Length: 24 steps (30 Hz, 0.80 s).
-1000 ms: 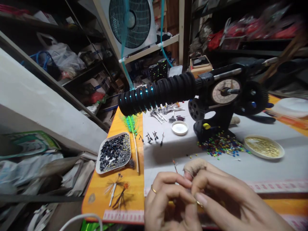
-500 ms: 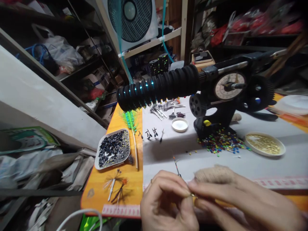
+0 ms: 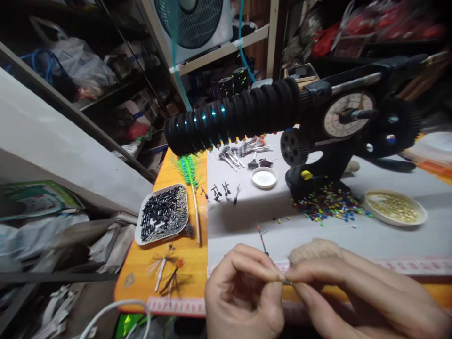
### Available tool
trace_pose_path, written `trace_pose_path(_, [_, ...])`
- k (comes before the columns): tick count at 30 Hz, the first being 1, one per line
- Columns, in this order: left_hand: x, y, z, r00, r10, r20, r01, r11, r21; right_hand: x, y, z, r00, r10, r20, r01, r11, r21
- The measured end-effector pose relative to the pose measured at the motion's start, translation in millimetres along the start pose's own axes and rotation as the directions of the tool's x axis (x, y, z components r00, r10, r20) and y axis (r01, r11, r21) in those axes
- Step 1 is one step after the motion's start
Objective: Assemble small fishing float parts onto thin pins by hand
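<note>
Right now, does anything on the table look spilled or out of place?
Possibly: multicoloured bead-like pieces lie loose in a heap at the foot of the black geared machine, with a few stragglers, whereas gold-coloured pieces sit in a shallow white dish. It may be deliberate; no damage shows.

One left hand (image 3: 242,294) and one right hand (image 3: 353,288) make two hands. They pinch one tiny bit (image 3: 287,282). There is one machine (image 3: 337,157) with one dial (image 3: 342,104). I count one fan (image 3: 192,26), one tray (image 3: 139,238), one feather (image 3: 188,170), one open box (image 3: 309,80), one white cord (image 3: 122,302) and one thin stick (image 3: 262,239). There are two round dishes, one small dish (image 3: 264,186) and one gold dish (image 3: 423,216). One white brush (image 3: 160,274) and one brown brush (image 3: 172,277) lie down low, so two there. Two spools (image 3: 240,80) show. The beads (image 3: 328,200), black tubes (image 3: 158,216) and gold flakes (image 3: 393,207) are too many to count.
</note>
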State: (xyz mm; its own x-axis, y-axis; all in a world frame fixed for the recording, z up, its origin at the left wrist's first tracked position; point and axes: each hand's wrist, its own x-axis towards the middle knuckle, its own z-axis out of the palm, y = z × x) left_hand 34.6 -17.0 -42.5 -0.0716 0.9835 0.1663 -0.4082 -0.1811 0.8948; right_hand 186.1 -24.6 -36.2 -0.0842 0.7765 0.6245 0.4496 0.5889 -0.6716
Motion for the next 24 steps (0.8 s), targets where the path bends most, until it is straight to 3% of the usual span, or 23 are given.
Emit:
trace_pose_path(3, [1.7, 3.3, -9.8, 0.996, 0.085, 0.04, -0.09, 0.982, 0.168, -0.2, 0.8, 0.1, 1.0, -0.006, 0.013, 0.007, 0.998, -0.061])
trace_pose_path(5, [5.9, 7.9, -20.9, 0.98, 0.168, 0.106, -0.195, 0.913, 0.359, -2.2, 1.1, 1.2, 1.0, 0.007, 0.021, -0.005, 0.996, -0.094])
trace_pose_path(7, [12.8, 12.5, -32.7, 0.925, 0.251, 0.284, -0.371, 0.753, 0.543, -5.0, 1.8, 2.5, 0.999, 0.022, 0.03, -0.018, 0.993, -0.118])
trace_pose_path(9, [19.9, 14.8, -41.1, 0.819, 0.283, 0.5, -0.567, 0.538, 0.624, -7.5, 3.1, 3.6, 0.999, 0.032, 0.041, -0.027, 0.991, -0.13])
trace_pose_path(11, [24.1, 13.8, -43.5, 0.776, 0.285, 0.562, -0.629, 0.409, 0.661, -8.9, 5.3, 3.9, 0.999, 0.03, 0.046, -0.023, 0.99, -0.14])
trace_pose_path(14, [23.9, 10.0, -38.1, 0.827, 0.273, 0.491, -0.562, 0.384, 0.733, -9.8, 9.5, 3.4, 0.996, 0.004, 0.091, 0.013, 0.982, -0.186])
trace_pose_path(18, [22.0, 11.8, -30.7, 0.879, 0.134, 0.459, -0.47, 0.411, 0.781, -15.1, 15.6, 3.0, 0.99, 0.051, 0.131, -0.018, 0.969, -0.245])
trace_pose_path(24, [22.0, 14.3, -25.9, 0.897, 0.046, 0.44, -0.415, 0.433, 0.8, -29.5, 24.0, -4.0, 0.989, 0.061, 0.136, -0.02, 0.959, -0.282])
